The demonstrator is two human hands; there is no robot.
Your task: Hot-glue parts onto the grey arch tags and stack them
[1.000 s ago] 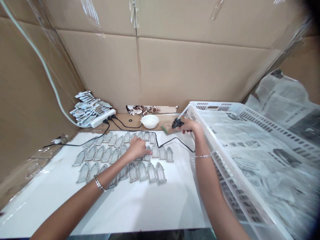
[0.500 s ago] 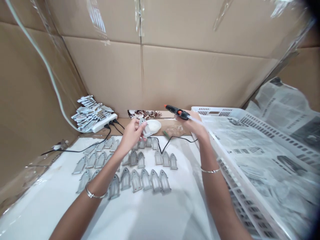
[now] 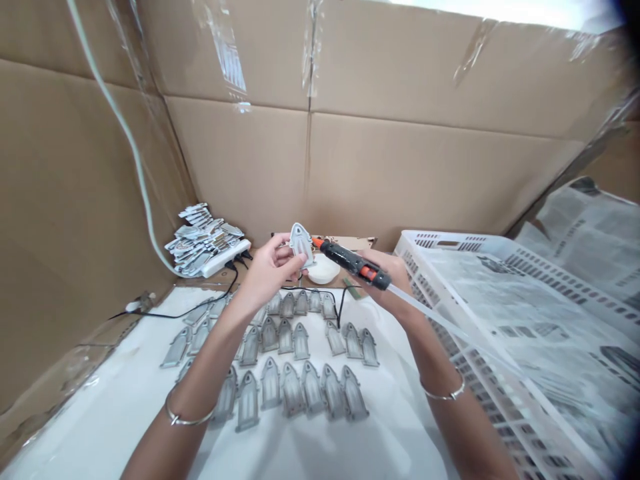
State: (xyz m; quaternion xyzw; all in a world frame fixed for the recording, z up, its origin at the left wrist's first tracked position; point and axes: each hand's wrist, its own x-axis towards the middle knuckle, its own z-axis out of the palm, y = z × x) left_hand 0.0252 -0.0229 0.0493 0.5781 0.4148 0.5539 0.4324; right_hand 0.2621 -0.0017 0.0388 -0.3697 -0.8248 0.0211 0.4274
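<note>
Between thumb and fingers, my left hand [image 3: 277, 261] holds up a small grey arch-shaped piece [image 3: 301, 244] with a pointed top. A black hot glue gun [image 3: 350, 261] is gripped in my right hand [image 3: 387, 277], its orange nozzle at the right edge of that piece; whether they touch I cannot tell. A clear glue stick [image 3: 425, 309] sticks out of the gun's back end. Below my hands, several similar grey arch-shaped pieces [image 3: 311, 387] lie in rows on the white table surface [image 3: 300, 453]. My left forearm covers some of them.
A white plastic basket [image 3: 415, 267] lined with newspaper [image 3: 500, 300] stands at the right. At the back left, a pile of flat pieces [image 3: 203, 240] lies by a white power strip [image 3: 225, 259]. A white dish [image 3: 324, 269] sits behind my hands. Black cables [image 3: 175, 315] cross the table.
The glue gun has moved down and left, bringing its nozzle to the grey piece. My left hand has raised that piece and turned it upright. The view has shifted slightly.
</note>
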